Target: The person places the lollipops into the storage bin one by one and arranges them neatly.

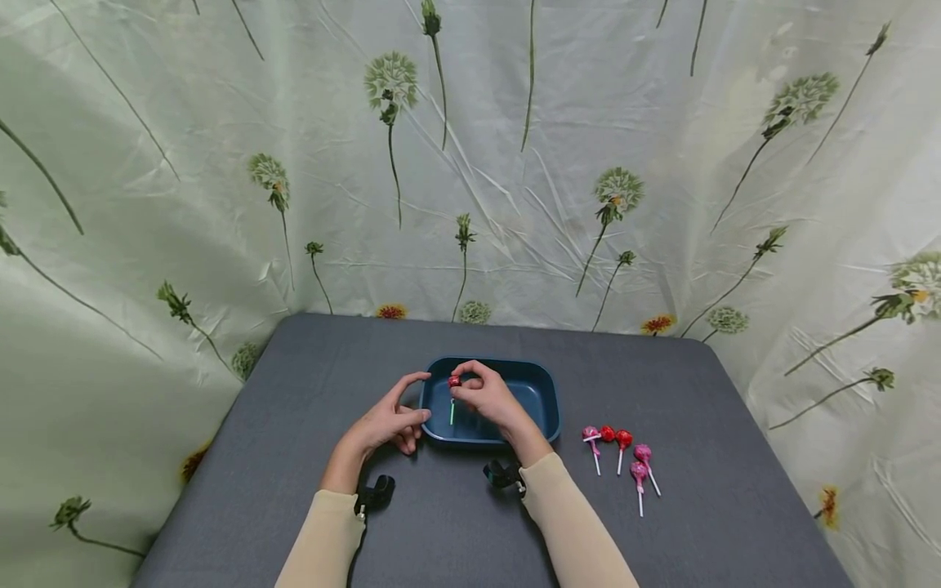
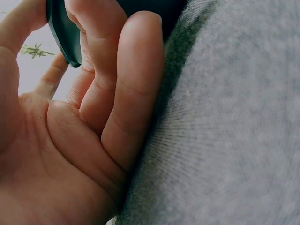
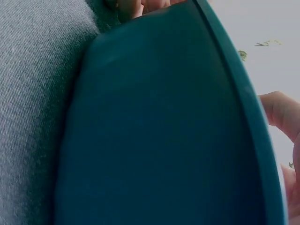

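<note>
On the grey table [image 1: 441, 523], I watched the left hand [image 1: 388, 425], thumb and forefinger spread, grip a tray [image 1: 531, 400] while the right hand [image 1: 487, 400] pinched a red lollipop [image 1: 454, 381] that slackening could drop.

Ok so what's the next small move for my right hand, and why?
Probably lower the red lollipop and let go: the right hand pinches it over the blue tray, and the left hand is at the tray's left end.
</note>
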Demonstrator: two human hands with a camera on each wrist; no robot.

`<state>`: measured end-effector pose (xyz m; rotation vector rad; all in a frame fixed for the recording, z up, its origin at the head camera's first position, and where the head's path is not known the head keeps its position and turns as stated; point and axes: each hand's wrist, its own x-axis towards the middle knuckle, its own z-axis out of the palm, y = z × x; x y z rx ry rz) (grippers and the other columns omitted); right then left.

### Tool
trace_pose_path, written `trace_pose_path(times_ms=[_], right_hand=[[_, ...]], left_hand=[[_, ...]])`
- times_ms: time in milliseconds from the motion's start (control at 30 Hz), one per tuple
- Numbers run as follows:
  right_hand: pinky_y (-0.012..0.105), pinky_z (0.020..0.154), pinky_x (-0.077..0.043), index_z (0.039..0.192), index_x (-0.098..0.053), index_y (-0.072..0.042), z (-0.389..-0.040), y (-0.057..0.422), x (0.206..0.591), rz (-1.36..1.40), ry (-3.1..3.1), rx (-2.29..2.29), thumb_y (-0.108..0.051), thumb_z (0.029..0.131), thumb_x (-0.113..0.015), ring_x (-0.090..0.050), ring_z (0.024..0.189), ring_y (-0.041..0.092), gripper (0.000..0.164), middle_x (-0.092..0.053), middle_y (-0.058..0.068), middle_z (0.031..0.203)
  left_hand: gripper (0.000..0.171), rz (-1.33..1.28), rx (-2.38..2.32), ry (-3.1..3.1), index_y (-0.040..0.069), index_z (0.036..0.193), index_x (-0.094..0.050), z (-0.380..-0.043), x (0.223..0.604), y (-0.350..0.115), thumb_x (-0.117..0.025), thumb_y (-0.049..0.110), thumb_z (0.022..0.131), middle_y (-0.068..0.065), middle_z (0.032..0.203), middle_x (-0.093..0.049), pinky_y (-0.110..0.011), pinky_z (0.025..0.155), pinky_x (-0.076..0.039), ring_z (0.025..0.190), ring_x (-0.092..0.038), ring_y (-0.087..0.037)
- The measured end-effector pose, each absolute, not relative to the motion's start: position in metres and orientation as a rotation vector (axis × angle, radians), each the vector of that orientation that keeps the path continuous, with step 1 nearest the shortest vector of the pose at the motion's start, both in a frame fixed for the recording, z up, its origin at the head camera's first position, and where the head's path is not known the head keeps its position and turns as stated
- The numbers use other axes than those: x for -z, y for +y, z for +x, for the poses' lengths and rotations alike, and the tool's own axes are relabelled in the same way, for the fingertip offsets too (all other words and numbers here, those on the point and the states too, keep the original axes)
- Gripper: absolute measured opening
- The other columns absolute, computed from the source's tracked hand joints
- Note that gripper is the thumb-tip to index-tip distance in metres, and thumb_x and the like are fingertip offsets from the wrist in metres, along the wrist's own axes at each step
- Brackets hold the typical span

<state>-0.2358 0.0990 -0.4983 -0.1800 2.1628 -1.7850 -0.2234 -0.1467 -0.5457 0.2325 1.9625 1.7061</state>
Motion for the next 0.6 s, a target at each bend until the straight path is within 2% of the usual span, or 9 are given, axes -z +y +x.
trace_pose_path(times_ms=[333, 600], right_hand=[[0.028, 0.060, -0.040, 0.122, -0.064, -0.008, -0.2381, 0.0920, 0.5039, -0.207, 2.176, 1.704, -0.014, 0.099, -0.071, -0.049, 0.060, 0.014, 0.024, -0.066, -0.001, 0.075], [0.027, 0.057, -0.039, 0.122, -0.064, -0.008, -0.2374, 0.0889, 0.5060, -0.186, 2.189, 1.624, -0.014, 0.098, -0.071, -0.048, 0.059, 0.016, 0.025, -0.063, -0.001, 0.071]], left_hand=[[0.077, 0.239, -1.706, 1.973, 0.037, 0.163, -0.027, -0.2223, 0.5432, -0.1463, -0.073, 0.031, 0.101, -0.004, 0.073, -0.068, -0.036, 0.059, -0.062, 0.054, -0.067, -0.017], [0.076, 0.243, -1.708, 1.967, 0.037, 0.163, -0.027, -0.2227, 0.5456, -0.1453, -0.072, 0.027, 0.102, -0.004, 0.072, -0.067, -0.036, 0.059, -0.062, 0.054, -0.067, -0.017]])
